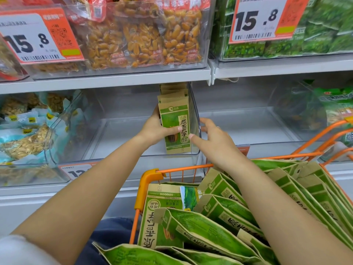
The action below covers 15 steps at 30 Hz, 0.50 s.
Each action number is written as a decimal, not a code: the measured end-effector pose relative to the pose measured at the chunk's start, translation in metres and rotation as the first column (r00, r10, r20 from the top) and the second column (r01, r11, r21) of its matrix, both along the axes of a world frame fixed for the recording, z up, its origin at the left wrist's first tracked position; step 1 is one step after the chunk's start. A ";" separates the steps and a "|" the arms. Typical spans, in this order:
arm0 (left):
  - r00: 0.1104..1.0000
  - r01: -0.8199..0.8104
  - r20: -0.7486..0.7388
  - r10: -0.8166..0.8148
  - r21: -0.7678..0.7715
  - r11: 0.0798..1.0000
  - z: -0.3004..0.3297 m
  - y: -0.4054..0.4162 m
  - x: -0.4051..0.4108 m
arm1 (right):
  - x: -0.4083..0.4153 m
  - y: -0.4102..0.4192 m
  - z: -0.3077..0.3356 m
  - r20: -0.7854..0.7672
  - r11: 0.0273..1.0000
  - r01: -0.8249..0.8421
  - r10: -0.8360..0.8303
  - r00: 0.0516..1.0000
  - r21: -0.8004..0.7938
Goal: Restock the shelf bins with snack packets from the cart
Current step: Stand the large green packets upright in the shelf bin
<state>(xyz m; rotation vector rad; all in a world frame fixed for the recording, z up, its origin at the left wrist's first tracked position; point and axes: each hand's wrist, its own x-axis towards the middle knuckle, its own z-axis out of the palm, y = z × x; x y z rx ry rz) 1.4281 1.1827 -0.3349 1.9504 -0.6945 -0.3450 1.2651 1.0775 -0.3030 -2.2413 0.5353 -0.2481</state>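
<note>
A row of green-and-tan snack packets stands upright against the right wall of a clear shelf bin on the middle shelf. My left hand grips the front packet from its left side, thumb across its face. My right hand is at the bin's right wall, thumb touching the packet's right edge and fingers reaching past the wall's outer side. Below, the orange cart holds several more of the same packets.
The neighbouring clear bin on the right is bare inside. A bin of blue-wrapped snacks sits at left. The upper shelf holds bins of orange nuts and green packets with price tags reading 15.8.
</note>
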 end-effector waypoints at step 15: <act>0.990 0.045 -0.139 -0.016 0.206 0.978 0.012 0.026 -0.010 | -0.011 -0.008 0.026 0.227 0.999 0.045 -0.047 0.973 0.015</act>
